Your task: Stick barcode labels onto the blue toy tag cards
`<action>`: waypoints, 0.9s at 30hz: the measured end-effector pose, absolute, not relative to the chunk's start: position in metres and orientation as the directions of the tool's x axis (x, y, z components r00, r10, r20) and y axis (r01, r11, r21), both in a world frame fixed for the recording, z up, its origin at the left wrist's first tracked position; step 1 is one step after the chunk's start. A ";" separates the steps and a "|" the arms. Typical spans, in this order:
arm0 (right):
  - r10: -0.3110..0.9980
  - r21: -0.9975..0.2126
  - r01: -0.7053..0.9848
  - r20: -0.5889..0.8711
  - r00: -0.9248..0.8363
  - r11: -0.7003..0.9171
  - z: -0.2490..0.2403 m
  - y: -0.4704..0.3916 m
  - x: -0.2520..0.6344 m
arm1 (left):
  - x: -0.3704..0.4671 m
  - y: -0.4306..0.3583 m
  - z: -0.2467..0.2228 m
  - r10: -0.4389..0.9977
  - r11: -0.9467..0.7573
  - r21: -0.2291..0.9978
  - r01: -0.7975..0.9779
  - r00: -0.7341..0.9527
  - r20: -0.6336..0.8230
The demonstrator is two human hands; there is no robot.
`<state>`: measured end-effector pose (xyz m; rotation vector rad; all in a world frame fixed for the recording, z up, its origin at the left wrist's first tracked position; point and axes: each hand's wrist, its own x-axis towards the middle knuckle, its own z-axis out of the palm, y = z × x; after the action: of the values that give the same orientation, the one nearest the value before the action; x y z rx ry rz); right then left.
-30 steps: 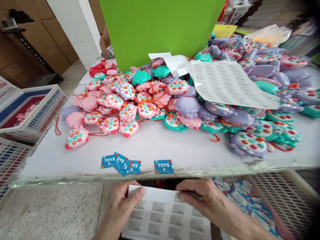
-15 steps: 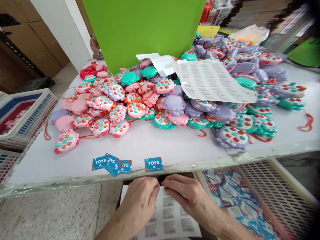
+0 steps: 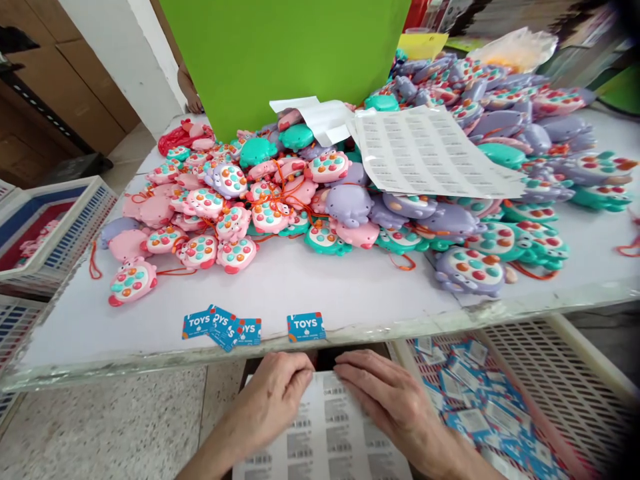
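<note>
A white sheet of barcode labels (image 3: 340,427) lies below the table's front edge, its upper part between my hands. My left hand (image 3: 280,387) is closed, thumb and forefinger pinched at the sheet's upper edge. Across the upper right of the sheet, my right hand (image 3: 385,393) is closed on it with bent fingers; its thumb is hidden. On the table just beyond my hands lies a blue TOYS card (image 3: 306,327). Several overlapping TOYS cards (image 3: 220,327) lie left of it.
Pink, teal and purple animal-shaped toys (image 3: 350,203) with orange cords cover the table. More label sheets (image 3: 425,153) rest on them, before a green panel (image 3: 285,60). A basket (image 3: 540,373) of cards sits lower right; another basket (image 3: 75,213) stands left. Another person's hand (image 3: 190,93) shows far left.
My hands have moved apart at the top of the sheet, the left going left and the right going right. More label rows show between them. The view has shifted slightly.
</note>
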<state>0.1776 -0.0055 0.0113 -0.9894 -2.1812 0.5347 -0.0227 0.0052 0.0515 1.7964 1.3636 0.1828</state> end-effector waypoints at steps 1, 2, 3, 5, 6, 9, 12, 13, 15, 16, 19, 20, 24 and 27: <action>0.761 -0.590 0.488 0.426 -0.490 0.644 0.010 -0.006 0.178 | -0.024 0.006 0.051 0.844 -0.043 0.694 0.719 0.397 -0.359; 0.752 -0.579 0.484 0.441 -0.490 0.656 0.010 -0.008 0.178 | -0.024 0.006 0.050 0.844 -0.044 0.695 0.718 0.399 -0.359; 0.746 -0.569 0.486 0.453 -0.488 0.663 0.011 -0.010 0.178 | -0.025 0.006 0.049 0.845 -0.045 0.694 0.718 0.398 -0.356; 0.747 -0.566 0.490 0.459 -0.481 0.663 0.015 -0.013 0.177 | -0.026 0.006 0.046 0.853 -0.056 0.686 0.725 0.392 -0.345; 0.761 -0.592 0.483 0.448 -0.468 0.646 0.018 -0.013 0.177 | -0.027 0.004 0.044 0.858 -0.067 0.679 0.731 0.390 -0.335; 0.874 -0.761 0.457 0.297 -0.384 0.460 0.031 -0.004 0.178 | -0.029 -0.003 0.039 0.867 -0.122 0.656 0.744 0.403 -0.295; 0.944 -0.838 0.473 0.139 -0.299 0.273 0.040 0.023 0.178 | -0.032 -0.014 0.034 0.863 -0.252 0.589 0.767 0.454 -0.222; 0.945 -0.834 0.485 0.124 -0.302 0.264 0.040 0.033 0.177 | -0.033 -0.017 0.032 0.857 -0.321 0.550 0.771 0.483 -0.177; 0.930 -0.812 0.507 0.111 -0.350 0.288 0.038 0.051 0.172 | -0.036 -0.022 0.028 0.840 -0.459 0.465 0.757 0.540 -0.050; 0.916 -0.796 0.523 0.095 -0.390 0.306 0.036 0.059 0.168 | -0.038 -0.023 0.026 0.831 -0.511 0.430 0.744 0.556 0.024; 0.861 -0.740 0.564 0.040 -0.508 0.367 0.032 0.074 0.156 | -0.042 -0.025 0.017 0.815 -0.576 0.383 0.722 0.543 0.203; 0.842 -0.727 0.569 0.024 -0.539 0.385 0.031 0.077 0.152 | -0.043 -0.025 0.014 0.812 -0.583 0.379 0.719 0.533 0.238; 0.794 -0.708 0.569 -0.019 -0.608 0.419 0.029 0.085 0.146 | -0.044 -0.027 0.006 0.794 -0.607 0.371 0.703 0.516 0.322; 0.776 -0.699 0.570 -0.033 -0.629 0.432 0.027 0.088 0.145 | -0.045 -0.027 0.004 0.789 -0.613 0.376 0.695 0.516 0.333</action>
<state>0.1449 0.0880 0.0273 -1.1614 -2.3953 0.9989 -0.0448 -0.0268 0.0036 2.5609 1.2697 0.7135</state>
